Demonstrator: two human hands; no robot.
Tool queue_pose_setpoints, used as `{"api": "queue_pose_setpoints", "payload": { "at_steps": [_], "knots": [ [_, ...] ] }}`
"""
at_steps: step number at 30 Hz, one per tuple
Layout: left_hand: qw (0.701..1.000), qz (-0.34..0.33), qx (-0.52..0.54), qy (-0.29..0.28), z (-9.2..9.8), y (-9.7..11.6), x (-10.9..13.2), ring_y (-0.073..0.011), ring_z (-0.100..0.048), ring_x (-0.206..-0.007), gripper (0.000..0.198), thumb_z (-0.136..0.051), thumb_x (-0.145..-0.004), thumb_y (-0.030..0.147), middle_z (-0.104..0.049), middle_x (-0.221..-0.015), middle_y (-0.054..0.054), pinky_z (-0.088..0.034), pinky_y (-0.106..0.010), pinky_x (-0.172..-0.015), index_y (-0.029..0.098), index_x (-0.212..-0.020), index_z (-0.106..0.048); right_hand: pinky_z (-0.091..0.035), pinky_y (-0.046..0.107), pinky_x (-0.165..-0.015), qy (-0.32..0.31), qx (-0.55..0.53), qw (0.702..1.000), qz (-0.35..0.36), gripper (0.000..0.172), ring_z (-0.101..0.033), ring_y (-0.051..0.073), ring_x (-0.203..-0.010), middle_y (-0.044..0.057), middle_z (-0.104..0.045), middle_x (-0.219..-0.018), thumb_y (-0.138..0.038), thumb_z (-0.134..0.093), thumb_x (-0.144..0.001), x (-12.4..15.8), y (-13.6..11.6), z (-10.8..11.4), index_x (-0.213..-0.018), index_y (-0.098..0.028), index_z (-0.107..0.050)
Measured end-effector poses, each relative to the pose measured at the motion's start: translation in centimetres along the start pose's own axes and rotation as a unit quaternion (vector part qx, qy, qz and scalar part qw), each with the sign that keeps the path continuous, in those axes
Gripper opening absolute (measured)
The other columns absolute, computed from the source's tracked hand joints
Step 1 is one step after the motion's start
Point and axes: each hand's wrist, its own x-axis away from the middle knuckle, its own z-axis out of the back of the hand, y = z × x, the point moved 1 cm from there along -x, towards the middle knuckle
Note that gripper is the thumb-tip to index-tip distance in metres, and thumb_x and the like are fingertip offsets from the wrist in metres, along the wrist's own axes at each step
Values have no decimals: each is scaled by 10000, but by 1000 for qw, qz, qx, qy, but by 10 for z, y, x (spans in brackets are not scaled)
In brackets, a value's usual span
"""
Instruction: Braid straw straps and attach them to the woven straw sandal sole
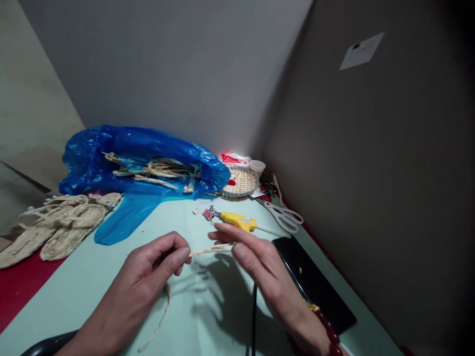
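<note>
Between my two hands, above the pale green table mat, runs a thin strand of twisted straw [211,250]. My left hand [154,264] pinches its left end between thumb and forefinger. A loose tail of straw hangs below that hand and trails toward the mat. At the other end my right hand [265,264] has the strand between its thumb and its fairly straight fingers; a beaded bracelet is on that wrist. The exact grip of the right fingertips is partly hidden. Just beyond the right fingers lies a yellow glue gun [237,221].
A blue plastic bag [148,136] with straw bundles [159,169] lies at the back. Woven straw slippers [70,222] are at left. A shallow basket [243,182], paper cup [257,166], white-handled scissors [285,217], pink binder clips [208,214] and a black flat panel [315,287] stand or lie around.
</note>
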Motion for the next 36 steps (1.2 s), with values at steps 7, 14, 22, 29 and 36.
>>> {"api": "queue_pose_setpoints", "payload": {
  "at_steps": [7, 14, 22, 29, 36],
  "knots": [
    [997, -26, -63, 28, 11, 8, -3, -141, -485, -668, 344, -504, -891, 537, -506, -694, 47, -389, -212, -610, 240, -727, -561, -459, 228, -823, 228, -124, 964, 53, 158, -620, 137, -940, -15, -692, -962, -380, -600, -946, -13, 18, 13, -940, -256, -697],
    [986, -78, -144, 16, 29, 18, 1, -155, -526, -681, 373, -437, -924, 540, -535, -721, 30, -428, -208, -609, 244, -736, -565, -383, 242, -664, 178, -174, 968, 23, 298, -496, 119, -669, -26, -561, -660, -386, -581, -956, -15, 26, 9, -731, -192, -584],
    [971, -140, -192, -16, 24, 24, -4, -157, -576, -733, 305, -464, -945, 434, -624, -753, 29, -404, -225, -681, 233, -758, -595, -325, 259, -558, 99, -84, 992, -4, 522, -369, 112, -514, -39, -413, -499, -459, -491, -974, -9, 15, -9, -528, -193, -441],
    [970, -162, -172, -54, 9, 27, -9, -106, -515, -662, 277, -464, -949, 264, -572, -696, 51, -352, -220, -636, 204, -713, -598, -408, 252, -770, -70, -30, 996, 36, 95, -600, 150, -815, -14, -704, -831, -263, -638, -913, -6, 6, -22, -900, -231, -726],
    [969, -151, -177, -82, 32, 23, -16, -123, -603, -756, 190, -563, -908, 276, -695, -797, 33, -419, -205, -705, 216, -822, -721, -370, 251, -646, -78, -3, 997, 4, 191, -544, 132, -674, -18, -635, -706, -281, -623, -908, -6, 13, -21, -748, -189, -669]
  ]
}}
